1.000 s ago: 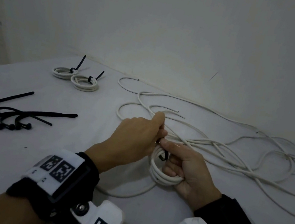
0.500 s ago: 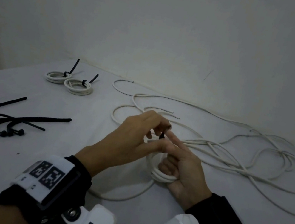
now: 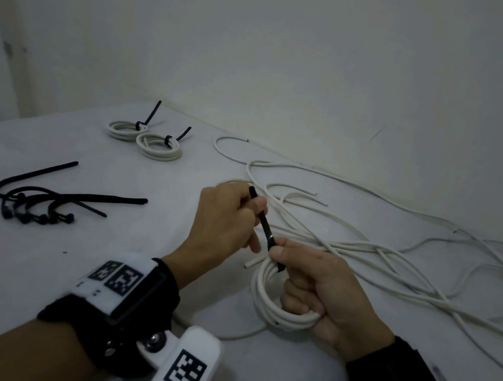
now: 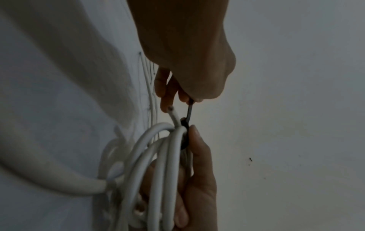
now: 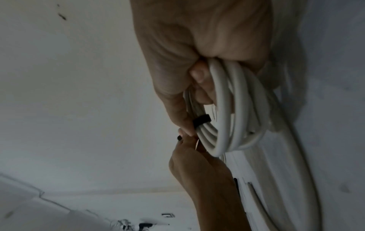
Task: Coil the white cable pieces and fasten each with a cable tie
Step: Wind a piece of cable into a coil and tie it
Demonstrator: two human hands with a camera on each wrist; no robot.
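Observation:
My right hand [image 3: 300, 266] grips a small coil of white cable [image 3: 269, 311] just above the table, fingers through the loop and thumb by the tie's head. A black cable tie [image 3: 265, 226] is wrapped round the coil's top. My left hand [image 3: 250, 210] pinches the tie's tail, which slants up and left from the coil. In the left wrist view the tail [image 4: 190, 112] runs taut from the head to my left fingertips, beside the coil [image 4: 158, 164]. The right wrist view shows the tie's band [image 5: 201, 120] snug round the coil's strands [image 5: 233, 109].
Two tied coils [image 3: 123, 130] [image 3: 160, 147] lie at the back left. Spare black ties [image 3: 50, 202] lie in a pile on the left. Loose white cables [image 3: 399, 260] sprawl across the right of the white table [image 3: 60, 274], up to the wall [image 3: 299, 64].
My left hand has drawn the tie's tail up and to the left, so more tail shows and the loop sits tighter. My right hand keeps its grip on the coil.

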